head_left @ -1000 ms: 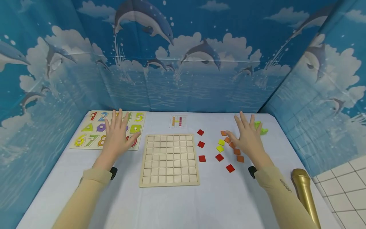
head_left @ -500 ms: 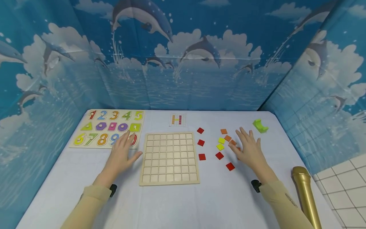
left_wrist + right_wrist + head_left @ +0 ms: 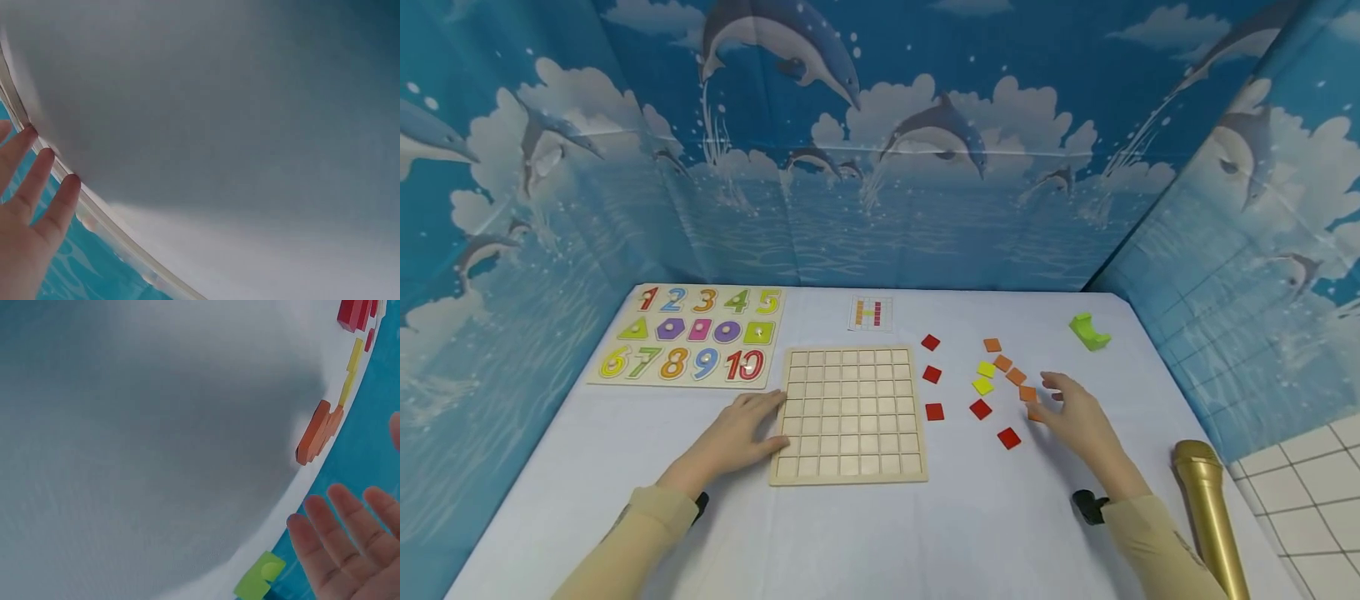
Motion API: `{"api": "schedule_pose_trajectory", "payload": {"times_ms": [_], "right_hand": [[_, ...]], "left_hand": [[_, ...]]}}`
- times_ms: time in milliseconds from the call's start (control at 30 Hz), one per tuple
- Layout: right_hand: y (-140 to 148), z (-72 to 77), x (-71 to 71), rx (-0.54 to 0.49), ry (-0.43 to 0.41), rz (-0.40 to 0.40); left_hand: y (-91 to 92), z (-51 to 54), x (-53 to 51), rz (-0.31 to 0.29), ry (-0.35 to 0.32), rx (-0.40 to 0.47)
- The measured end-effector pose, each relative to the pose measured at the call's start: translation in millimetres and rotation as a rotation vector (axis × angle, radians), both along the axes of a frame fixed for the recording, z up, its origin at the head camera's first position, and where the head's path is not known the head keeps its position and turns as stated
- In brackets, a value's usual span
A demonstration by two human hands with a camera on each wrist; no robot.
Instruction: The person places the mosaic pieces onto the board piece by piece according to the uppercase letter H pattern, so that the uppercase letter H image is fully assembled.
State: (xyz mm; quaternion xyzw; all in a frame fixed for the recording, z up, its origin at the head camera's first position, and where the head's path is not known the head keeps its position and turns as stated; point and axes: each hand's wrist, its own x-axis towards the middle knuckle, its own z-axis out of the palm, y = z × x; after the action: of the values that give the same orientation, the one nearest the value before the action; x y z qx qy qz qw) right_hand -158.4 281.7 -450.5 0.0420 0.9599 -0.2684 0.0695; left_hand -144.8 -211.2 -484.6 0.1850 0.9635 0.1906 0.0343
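Note:
My left hand [image 3: 728, 438] rests at the left edge of a wooden grid board [image 3: 849, 479], its fingertips touching the frame. The left wrist view shows these fingers [image 3: 59, 212] extended and spread. My right hand [image 3: 1084, 423] hovers beside the nearest orange tiles [image 3: 1027, 393], thumb and forefinger apart, and partly covers the closest tile. Nothing shows between its fingers; the right wrist view has them [image 3: 347, 534] loosely extended, apart from the orange tiles [image 3: 315, 432]. Two yellow tiles [image 3: 982, 386] and several red tiles [image 3: 981, 409] lie scattered between board and right hand.
Behind the board lies a small pattern card [image 3: 871, 314]. A number puzzle board [image 3: 685, 337] occupies the back left. At the back right sits a green curved block [image 3: 1089, 332]; a gold microphone [image 3: 1210, 508] lies along the right edge. A dolphin-print curtain [image 3: 880, 225] encloses the table.
Both hands have come down toward the table. The left moved from over the number puzzle to the grid board's edge. The right drew back nearer the closest orange tiles, its fingers bending somewhat.

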Motion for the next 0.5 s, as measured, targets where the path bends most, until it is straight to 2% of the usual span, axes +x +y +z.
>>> {"api": "schedule_pose_trajectory", "payload": {"times_ms": [200, 500], "right_hand": [[0.7, 0.4, -1.6, -0.003, -0.078, -0.030], [2.5, -5.9, -2.7, 0.000, -0.077, -0.055]], "left_hand": [[1.1, -1.2, -0.6, -0.010, -0.017, -0.014], [1.3, -3.3, -2.4, -0.027, -0.031, -0.032]]}}
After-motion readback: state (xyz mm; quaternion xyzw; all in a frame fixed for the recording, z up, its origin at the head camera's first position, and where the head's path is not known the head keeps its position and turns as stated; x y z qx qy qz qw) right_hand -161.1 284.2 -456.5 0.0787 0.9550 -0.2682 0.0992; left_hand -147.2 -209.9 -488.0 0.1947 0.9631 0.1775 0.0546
